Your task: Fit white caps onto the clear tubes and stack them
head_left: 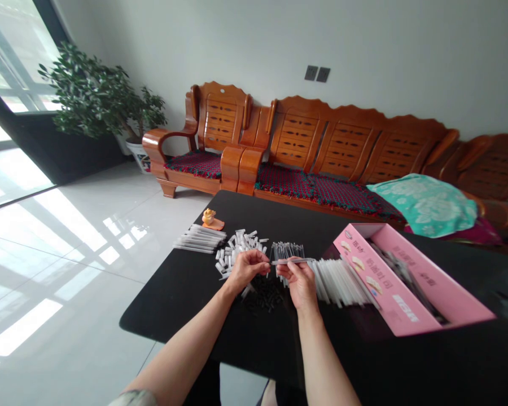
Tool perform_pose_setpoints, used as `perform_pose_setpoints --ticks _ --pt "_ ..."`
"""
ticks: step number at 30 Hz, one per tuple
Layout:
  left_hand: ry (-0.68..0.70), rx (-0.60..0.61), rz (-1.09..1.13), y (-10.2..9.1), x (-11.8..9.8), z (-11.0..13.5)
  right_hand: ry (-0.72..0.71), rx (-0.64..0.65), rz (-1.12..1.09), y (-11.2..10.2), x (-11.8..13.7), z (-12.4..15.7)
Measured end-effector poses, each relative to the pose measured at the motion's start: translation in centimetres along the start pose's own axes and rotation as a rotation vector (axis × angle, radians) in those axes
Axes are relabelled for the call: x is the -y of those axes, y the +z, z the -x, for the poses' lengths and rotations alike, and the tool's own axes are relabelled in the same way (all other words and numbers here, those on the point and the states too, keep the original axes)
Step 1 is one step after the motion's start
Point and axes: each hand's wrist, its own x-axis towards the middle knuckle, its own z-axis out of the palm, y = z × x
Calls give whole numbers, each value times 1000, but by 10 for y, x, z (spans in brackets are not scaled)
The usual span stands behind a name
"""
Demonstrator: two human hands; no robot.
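Note:
My right hand [300, 282] is closed around a thin, whitish pen barrel [295, 260], which lies nearly level and points left. At its left end my left hand [249, 269] is pinched, fingertips close together; what they hold is too small to make out. Beneath and beyond my hands sits a heap of white pen caps [241, 241], with a row of slim pen refills [288, 249] to its right. Small black plugs [265, 296] are scattered nearer to me. Many translucent barrels [341, 282] lie side by side, right of my right hand.
A pink cardboard box [372, 282] stands open on the black table [173, 307], to the right. At the far left lie white pens [200, 239], beside a small yellow-orange figurine [210, 217]. Beyond the table is a wooden sofa [342, 141] with a turquoise cloth [427, 203].

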Motion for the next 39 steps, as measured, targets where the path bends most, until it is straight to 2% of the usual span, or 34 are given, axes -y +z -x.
perform_pose_setpoints --ticks 12,35,39 --pt "37 12 -22 -1 1 0 8 -6 2 0 1 0" --pt "-43 17 92 1 -7 5 0 -21 -24 -2 1 -1" --pt "13 25 29 0 -6 3 -2 -18 -21 -2 2 0"
